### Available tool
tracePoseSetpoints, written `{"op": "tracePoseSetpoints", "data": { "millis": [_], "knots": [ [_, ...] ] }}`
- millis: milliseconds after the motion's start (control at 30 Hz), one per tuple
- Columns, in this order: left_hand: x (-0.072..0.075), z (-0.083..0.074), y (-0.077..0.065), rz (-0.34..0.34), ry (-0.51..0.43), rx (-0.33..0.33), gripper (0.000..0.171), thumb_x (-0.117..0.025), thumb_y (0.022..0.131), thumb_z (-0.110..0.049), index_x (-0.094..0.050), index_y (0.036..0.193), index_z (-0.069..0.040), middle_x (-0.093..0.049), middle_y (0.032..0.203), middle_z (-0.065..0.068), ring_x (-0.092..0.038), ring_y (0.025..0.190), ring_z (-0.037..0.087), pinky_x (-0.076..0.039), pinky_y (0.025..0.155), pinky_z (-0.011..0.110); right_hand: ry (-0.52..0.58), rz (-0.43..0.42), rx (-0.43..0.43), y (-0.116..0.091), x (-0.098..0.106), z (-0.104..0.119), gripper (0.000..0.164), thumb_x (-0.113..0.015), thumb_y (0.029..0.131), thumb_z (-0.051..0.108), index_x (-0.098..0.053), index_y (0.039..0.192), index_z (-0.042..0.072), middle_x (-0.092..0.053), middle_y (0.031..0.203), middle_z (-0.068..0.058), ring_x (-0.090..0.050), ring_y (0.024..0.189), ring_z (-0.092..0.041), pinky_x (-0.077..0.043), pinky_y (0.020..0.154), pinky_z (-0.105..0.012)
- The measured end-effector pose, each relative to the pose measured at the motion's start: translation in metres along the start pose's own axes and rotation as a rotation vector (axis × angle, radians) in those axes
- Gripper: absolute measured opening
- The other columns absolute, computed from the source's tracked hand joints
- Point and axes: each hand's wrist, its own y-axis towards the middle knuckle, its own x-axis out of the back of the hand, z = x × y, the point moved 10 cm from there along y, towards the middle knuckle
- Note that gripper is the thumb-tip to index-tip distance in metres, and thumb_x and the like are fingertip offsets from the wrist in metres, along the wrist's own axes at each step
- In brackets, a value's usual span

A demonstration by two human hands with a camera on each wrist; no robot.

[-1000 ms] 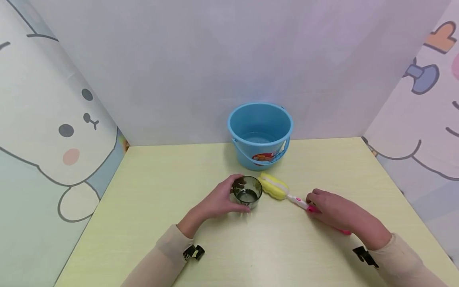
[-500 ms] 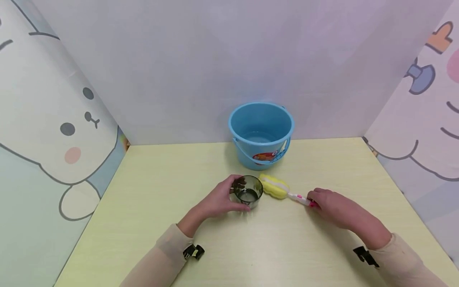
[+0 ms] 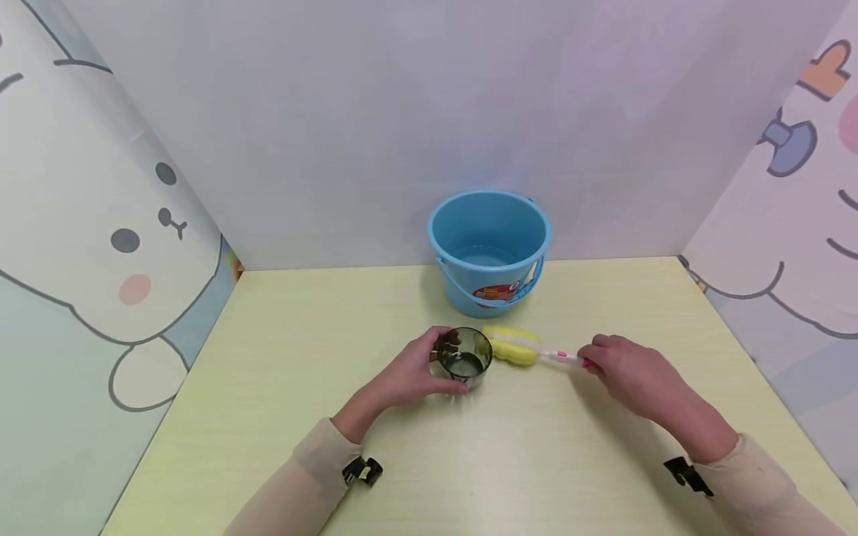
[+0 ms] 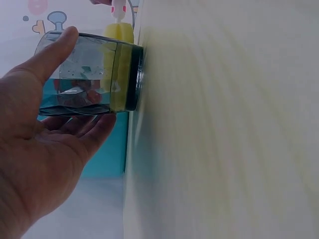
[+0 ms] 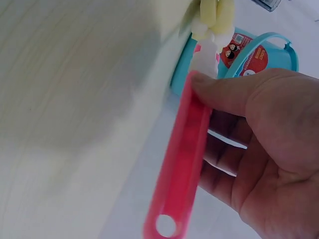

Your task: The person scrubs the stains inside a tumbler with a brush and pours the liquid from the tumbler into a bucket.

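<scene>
A dark tinted glass cup (image 3: 464, 363) stands upright on the table, and my left hand (image 3: 424, 372) grips it from the left side. In the left wrist view the thumb lies on one side of the glass (image 4: 84, 74) and the fingers on the other. My right hand (image 3: 630, 374) pinches the pink handle (image 5: 182, 164) of a sponge brush between thumb and fingers. The brush's yellow and white sponge head (image 3: 515, 346) lies just right of the cup; whether it touches the table cannot be told.
Behind the cup and brush, a light blue bucket (image 3: 488, 223) with its handle hanging down stands near the back wall. A pale wooden table (image 3: 281, 342) carries everything. Walls with cartoon drawings close off the left and right sides.
My right hand has moved slightly up and away from me, swinging the brush handle so the brush lies more level in the head view. The left hand and cup have stayed put.
</scene>
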Motion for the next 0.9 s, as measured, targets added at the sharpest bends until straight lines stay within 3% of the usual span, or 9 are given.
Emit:
{"op": "tracePoseSetpoints", "data": {
  "millis": [300, 700, 900],
  "knots": [
    [0.001, 0.001, 0.0, -0.003, -0.002, -0.003, 0.091, -0.097, 0.079, -0.032, -0.046, 0.151, -0.009, -0.059, 0.143, 0.002, -0.056, 0.134, 0.02, -0.048, 0.113, 0.039, -0.082, -0.16, 0.079, 0.0, 0.029, 0.002, 0.028, -0.093, 0.078, 0.004, -0.079, 0.103, 0.008, -0.063, 0.086, 0.003, -0.062, 0.078, -0.021, -0.057, 0.058, -0.037],
    [0.0, 0.0, 0.001, -0.002, -0.007, -0.009, 0.09, -0.097, 0.08, -0.031, -0.046, 0.151, -0.009, -0.059, 0.143, 0.003, -0.057, 0.133, 0.019, -0.048, 0.113, 0.039, -0.148, -0.217, 0.107, -0.002, 0.071, -0.001, 0.032, -0.092, 0.076, 0.006, -0.08, 0.105, 0.01, -0.065, 0.086, 0.003, -0.059, 0.074, -0.022, -0.051, 0.052, -0.036],
    [0.0, 0.0, 0.001, -0.004, 0.005, -0.011, 0.09, -0.097, 0.08, -0.031, -0.046, 0.151, -0.01, -0.06, 0.144, 0.004, -0.057, 0.133, 0.019, -0.048, 0.113, 0.04, -0.183, -0.263, 0.176, -0.002, 0.093, 0.007, 0.036, -0.093, 0.071, 0.002, -0.08, 0.105, 0.007, -0.065, 0.086, 0.0, -0.058, 0.072, -0.021, -0.053, 0.054, -0.037]
  ]
}}
